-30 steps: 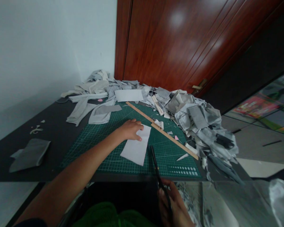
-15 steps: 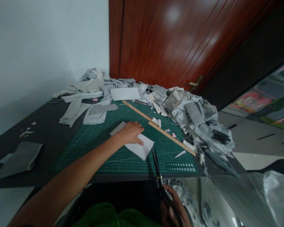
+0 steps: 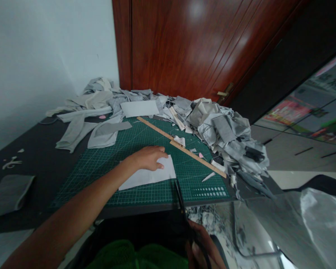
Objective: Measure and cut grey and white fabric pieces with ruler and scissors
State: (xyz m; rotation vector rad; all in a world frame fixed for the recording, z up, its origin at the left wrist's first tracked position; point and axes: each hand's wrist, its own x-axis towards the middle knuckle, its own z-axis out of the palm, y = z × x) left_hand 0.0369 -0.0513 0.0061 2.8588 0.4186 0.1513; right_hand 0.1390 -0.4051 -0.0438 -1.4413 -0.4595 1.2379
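Note:
A white rectangular piece, cloth or paper, lies flat on the green cutting mat. My left hand rests on its upper part, thumb apart from the fingers, covering some of it. Down at the table's front edge my right hand is wrapped round the handles of black scissors. Their blades point away from me, tips just below the piece's right corner; I cannot tell whether they touch it. The handles are dark and partly hidden by my fingers.
Wooden rulers cross the mat diagonally. Heaped grey and white fabric scraps line the back and right. A white rectangle lies at the back, a folded grey cloth at the left. A clear plastic sheet hangs at the right.
The white piece has turned under my left hand, its lower edge now running more level. The camera view has shifted slightly to the right. The scissors stay in my right hand.

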